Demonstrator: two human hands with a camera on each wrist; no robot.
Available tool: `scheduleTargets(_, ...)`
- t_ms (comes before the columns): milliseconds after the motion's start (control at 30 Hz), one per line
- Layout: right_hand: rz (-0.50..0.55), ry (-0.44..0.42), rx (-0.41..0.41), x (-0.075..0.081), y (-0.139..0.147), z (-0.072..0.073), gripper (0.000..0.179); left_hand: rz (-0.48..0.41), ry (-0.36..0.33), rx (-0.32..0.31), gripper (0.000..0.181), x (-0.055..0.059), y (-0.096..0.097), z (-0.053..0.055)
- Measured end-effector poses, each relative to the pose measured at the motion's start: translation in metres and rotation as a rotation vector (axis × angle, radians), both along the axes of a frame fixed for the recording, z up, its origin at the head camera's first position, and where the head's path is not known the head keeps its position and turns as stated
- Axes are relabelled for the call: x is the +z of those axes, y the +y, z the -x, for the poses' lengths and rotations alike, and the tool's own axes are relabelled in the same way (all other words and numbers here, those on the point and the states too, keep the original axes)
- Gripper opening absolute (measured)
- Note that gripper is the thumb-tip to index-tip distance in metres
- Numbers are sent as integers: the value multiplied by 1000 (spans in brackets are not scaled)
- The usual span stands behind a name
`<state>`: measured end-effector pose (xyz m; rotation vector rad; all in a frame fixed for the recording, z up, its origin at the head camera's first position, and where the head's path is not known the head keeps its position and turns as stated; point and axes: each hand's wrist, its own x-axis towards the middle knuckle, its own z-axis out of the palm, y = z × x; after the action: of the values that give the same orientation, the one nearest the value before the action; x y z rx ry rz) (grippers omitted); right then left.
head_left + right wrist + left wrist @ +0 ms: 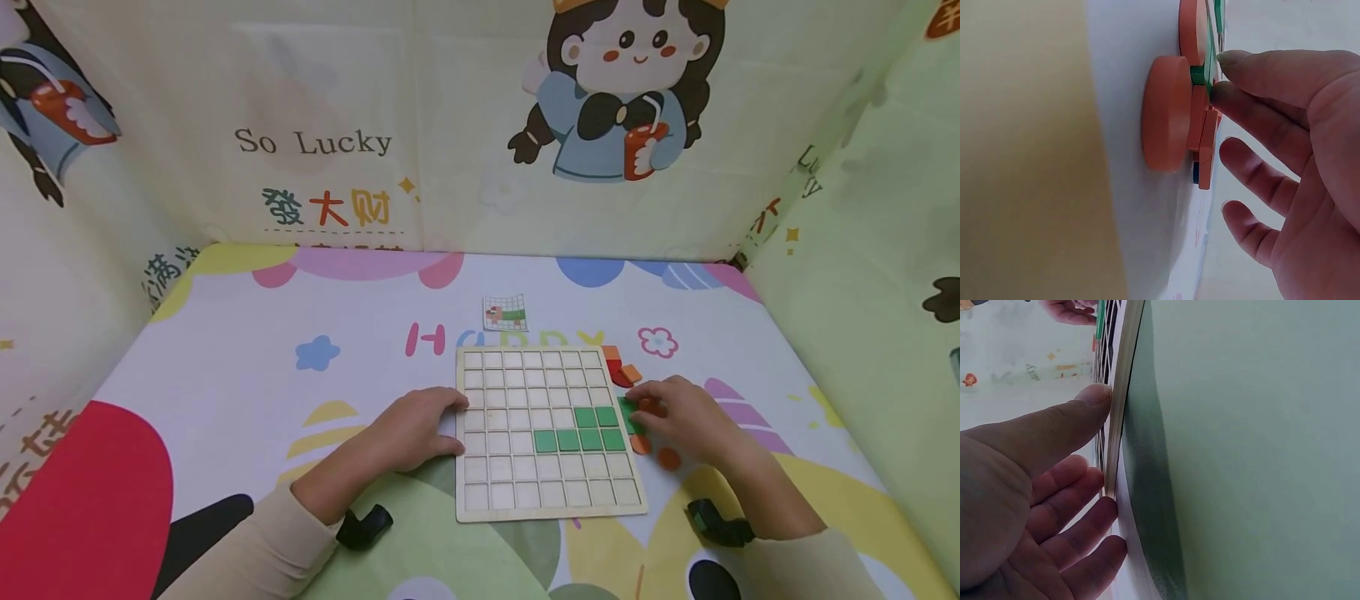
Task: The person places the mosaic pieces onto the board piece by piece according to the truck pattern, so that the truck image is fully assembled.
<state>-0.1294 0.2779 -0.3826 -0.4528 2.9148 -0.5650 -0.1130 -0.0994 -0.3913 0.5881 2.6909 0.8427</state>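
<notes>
A pale wooden grid board (512, 492) lies on the printed cloth, with several green square tiles (567, 440) in its cells at the right. My left hand (411, 429) touches the board's left edge; the left wrist view has its thumb (1094, 397) and fingertips along that edge. Just off the board's right edge, my right hand (686, 417) reaches over loose pieces, thumb and forefinger tips right at a green tile (1210, 69). Its other fingers are spread and bare. Orange round pieces (1166, 115) lie beside the green one, partly under the hand in the head view.
A small picture card (505, 313) lies beyond the board's far edge, showing a green and orange figure on a grid. Orange and red pieces (630, 373) sit at the board's upper right. Patterned fabric walls (450, 167) enclose the table's back and sides.
</notes>
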Motion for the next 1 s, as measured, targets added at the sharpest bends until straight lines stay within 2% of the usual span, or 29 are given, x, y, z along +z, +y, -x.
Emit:
scheduleTargets(433, -38, 30, 18, 0, 0, 4, 27, 11, -15, 18, 53, 0, 1, 0)
scheduleTargets(767, -44, -1, 10, 1, -2, 8, 22, -2, -13, 17, 52, 0, 1, -1)
scheduleTargets(1000, -28, -15, 45, 4, -3, 12, 19, -1, -12, 19, 52, -1, 1, -1)
